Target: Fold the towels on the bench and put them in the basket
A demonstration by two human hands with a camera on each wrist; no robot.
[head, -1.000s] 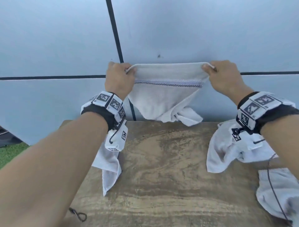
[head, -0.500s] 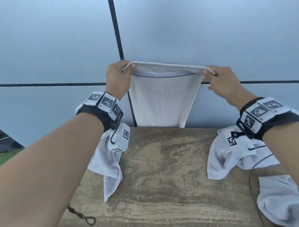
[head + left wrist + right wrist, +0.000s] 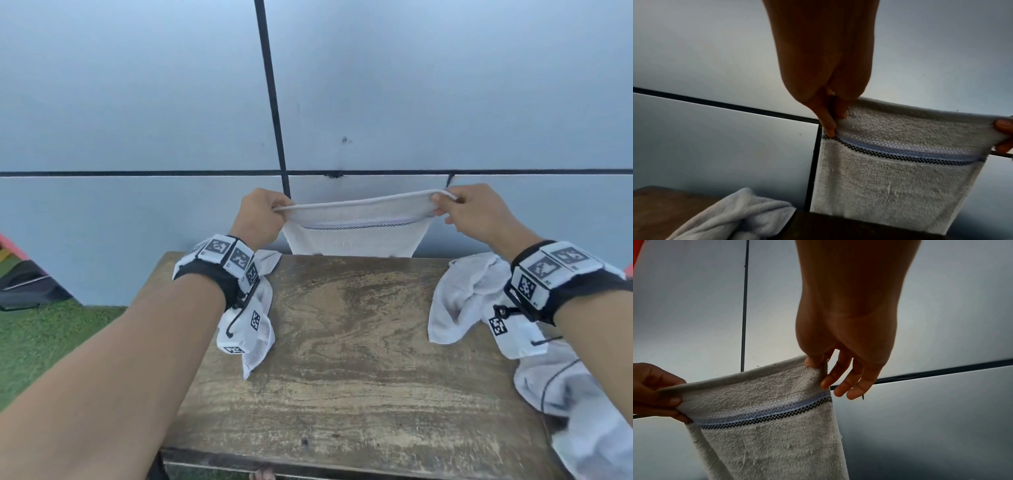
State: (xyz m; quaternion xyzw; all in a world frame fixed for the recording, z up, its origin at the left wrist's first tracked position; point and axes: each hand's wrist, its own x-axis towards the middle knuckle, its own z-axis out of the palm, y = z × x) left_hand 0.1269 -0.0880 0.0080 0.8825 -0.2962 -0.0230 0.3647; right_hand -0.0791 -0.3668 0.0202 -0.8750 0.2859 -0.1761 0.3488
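We hold the towel (image 3: 356,236) by its top corners beyond the far edge of the surface (image 3: 342,359): left hand (image 3: 260,219) and right hand (image 3: 479,216) pinch it. The right grip looks light, so this corner may slip.

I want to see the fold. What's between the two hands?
The towel's top edge stretches between the left hand and right hand, each pinching a corner, shown in the head view.

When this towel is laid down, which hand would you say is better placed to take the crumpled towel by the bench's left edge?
Left hand: that crumpled towel lies under its wrist.
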